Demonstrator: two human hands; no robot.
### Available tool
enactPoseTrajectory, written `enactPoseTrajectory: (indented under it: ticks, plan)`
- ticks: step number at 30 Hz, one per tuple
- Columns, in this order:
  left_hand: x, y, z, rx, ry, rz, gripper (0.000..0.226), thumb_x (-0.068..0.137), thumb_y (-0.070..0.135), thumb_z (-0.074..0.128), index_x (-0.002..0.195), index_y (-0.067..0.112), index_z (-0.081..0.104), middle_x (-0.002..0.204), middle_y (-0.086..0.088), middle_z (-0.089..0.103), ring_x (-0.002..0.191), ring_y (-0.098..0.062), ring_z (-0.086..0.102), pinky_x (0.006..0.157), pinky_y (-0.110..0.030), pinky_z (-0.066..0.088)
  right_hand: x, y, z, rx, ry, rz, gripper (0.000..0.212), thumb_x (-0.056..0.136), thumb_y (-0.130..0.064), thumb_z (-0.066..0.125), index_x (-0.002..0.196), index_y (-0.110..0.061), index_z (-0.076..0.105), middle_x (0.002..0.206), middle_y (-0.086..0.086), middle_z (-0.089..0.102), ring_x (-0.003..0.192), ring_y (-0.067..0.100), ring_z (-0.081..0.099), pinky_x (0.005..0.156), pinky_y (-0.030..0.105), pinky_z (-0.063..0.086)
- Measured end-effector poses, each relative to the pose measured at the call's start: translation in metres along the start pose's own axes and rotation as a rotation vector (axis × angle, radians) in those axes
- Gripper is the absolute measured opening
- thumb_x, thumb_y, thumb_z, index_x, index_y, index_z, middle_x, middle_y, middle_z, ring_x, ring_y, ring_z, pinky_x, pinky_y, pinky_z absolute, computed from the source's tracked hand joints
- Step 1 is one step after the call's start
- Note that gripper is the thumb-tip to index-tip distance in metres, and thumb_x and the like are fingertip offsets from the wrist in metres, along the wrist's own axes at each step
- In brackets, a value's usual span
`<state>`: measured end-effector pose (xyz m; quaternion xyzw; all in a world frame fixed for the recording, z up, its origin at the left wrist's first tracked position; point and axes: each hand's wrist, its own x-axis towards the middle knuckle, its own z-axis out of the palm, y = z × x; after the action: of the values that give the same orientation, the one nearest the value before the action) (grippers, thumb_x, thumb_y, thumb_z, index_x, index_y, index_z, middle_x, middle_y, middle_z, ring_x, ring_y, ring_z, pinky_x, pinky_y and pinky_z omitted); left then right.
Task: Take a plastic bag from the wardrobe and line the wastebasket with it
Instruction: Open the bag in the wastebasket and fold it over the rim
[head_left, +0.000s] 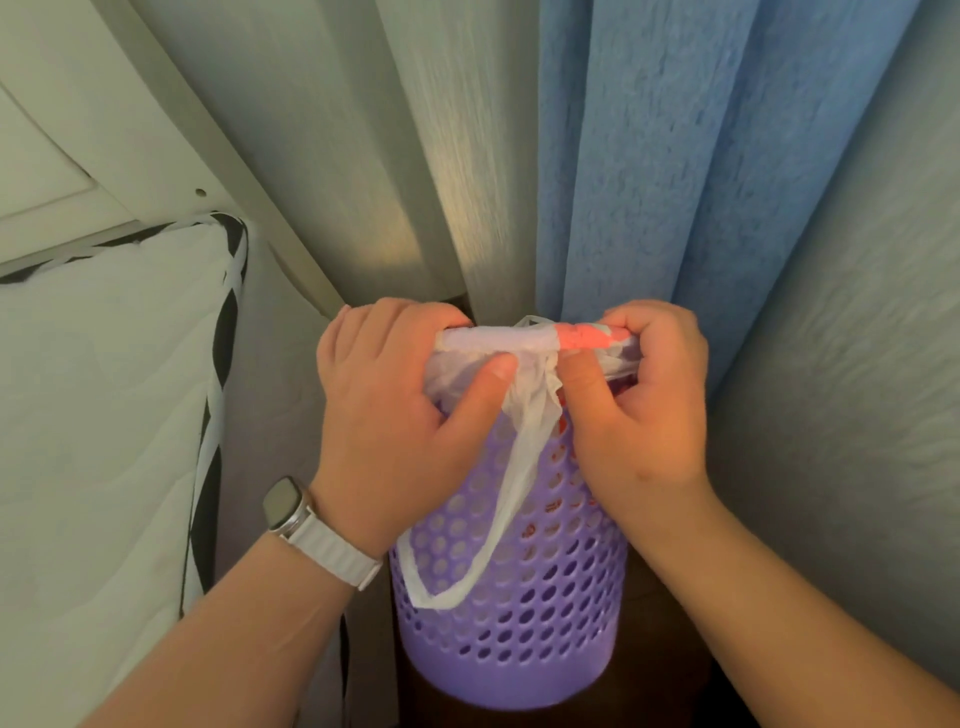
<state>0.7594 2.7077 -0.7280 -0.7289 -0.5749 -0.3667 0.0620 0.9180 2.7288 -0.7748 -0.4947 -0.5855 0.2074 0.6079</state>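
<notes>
A purple wastebasket (519, 613) with a perforated wall stands upright on the dark floor in the middle of the view. A thin white plastic bag (498, 340) with red print is folded over its rim. One bag handle (498, 499) hangs down the outside of the basket in a loop. My left hand (395, 415) grips the bag at the rim on the left, thumb pressing the plastic. My right hand (639, 410) grips the bag at the rim on the right, fingers curled over the edge. The basket's inside is hidden by my hands.
A white mattress (104, 415) with black-and-white trim leans at the left. Behind the basket hang a pale curtain (415, 156) and a blue curtain (675, 156). A grey wall (857, 364) closes the right side. A white door panel (62, 130) is at the upper left.
</notes>
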Motion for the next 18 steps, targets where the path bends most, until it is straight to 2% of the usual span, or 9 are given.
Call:
enactPoseTrajectory:
  ticks: [3,5,7,12,15,18]
  plan:
    - [0.0,-0.004,0.002,-0.029,0.029,-0.034,0.025,0.084,0.037,0.056,0.084,0.012,0.057,0.081,0.002,0.048,0.078,-0.019,0.044,0.075,-0.042,0.038,-0.006,-0.003,0.004,-0.045,-0.047,-0.002,0.014,0.084,-0.037,0.056,0.092,-0.028,0.047,0.095,-0.025,0.04,0.093,0.009,0.042,0.083,0.028,0.036]
    - [0.0,-0.009,0.002,-0.012,0.034,-0.028,0.022,0.083,0.034,0.057,0.081,0.012,0.055,0.078,0.003,0.046,0.075,-0.018,0.041,0.072,-0.039,0.035,-0.007,-0.004,0.004,-0.036,-0.108,0.018,0.016,0.084,-0.041,0.055,0.094,-0.031,0.049,0.096,-0.024,0.042,0.094,0.008,0.044,0.084,0.028,0.038]
    - [0.002,-0.013,-0.001,-0.008,0.035,-0.024,0.022,0.082,0.034,0.056,0.079,0.013,0.054,0.077,0.003,0.045,0.074,-0.018,0.041,0.07,-0.039,0.035,-0.004,-0.004,-0.001,0.002,-0.141,0.016,0.023,0.083,-0.043,0.056,0.101,-0.031,0.051,0.1,-0.022,0.046,0.101,0.011,0.049,0.091,0.03,0.041]
    - [0.004,-0.014,-0.005,-0.1,0.053,-0.02,0.013,0.084,0.032,0.054,0.083,0.021,0.048,0.078,0.008,0.042,0.074,-0.011,0.038,0.069,-0.036,0.034,0.01,0.005,-0.017,0.04,-0.143,-0.035,0.038,0.082,-0.04,0.061,0.113,-0.019,0.061,0.122,-0.001,0.054,0.121,0.02,0.051,0.105,0.042,0.04]
    - [0.003,-0.012,-0.004,-0.142,0.071,-0.012,0.011,0.085,0.031,0.054,0.085,0.024,0.045,0.078,0.01,0.041,0.074,-0.009,0.038,0.069,-0.034,0.033,0.013,0.009,-0.019,0.05,-0.15,-0.003,0.033,0.079,-0.042,0.062,0.107,-0.025,0.06,0.123,-0.002,0.054,0.123,0.017,0.05,0.106,0.04,0.039]
    - [0.002,-0.01,-0.003,-0.161,0.058,-0.009,0.011,0.086,0.032,0.054,0.086,0.025,0.046,0.078,0.012,0.039,0.074,-0.009,0.038,0.069,-0.034,0.034,0.012,0.008,-0.016,0.061,-0.113,0.037,0.024,0.078,-0.041,0.059,0.096,-0.026,0.056,0.116,-0.008,0.054,0.117,0.017,0.052,0.1,0.039,0.042]
